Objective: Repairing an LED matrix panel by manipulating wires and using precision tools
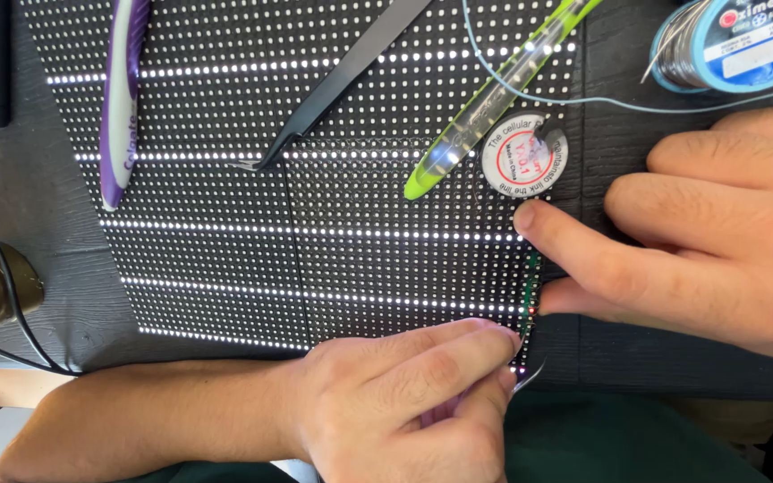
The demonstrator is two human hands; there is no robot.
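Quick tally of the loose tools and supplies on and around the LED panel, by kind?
Toothbrush: 1
Black tweezers: 1
Green-tipped clear pen tool: 1
Small round white reel: 1
Solder wire spool: 1
Total: 5

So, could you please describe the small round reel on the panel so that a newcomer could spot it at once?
Start from the big black LED panel with its lit white rows. Near its right edge, just above the right hand and its index fingertip, lies the small round reel. Its white face with red print sets it apart from the yellow-green pen-like tool beside it.
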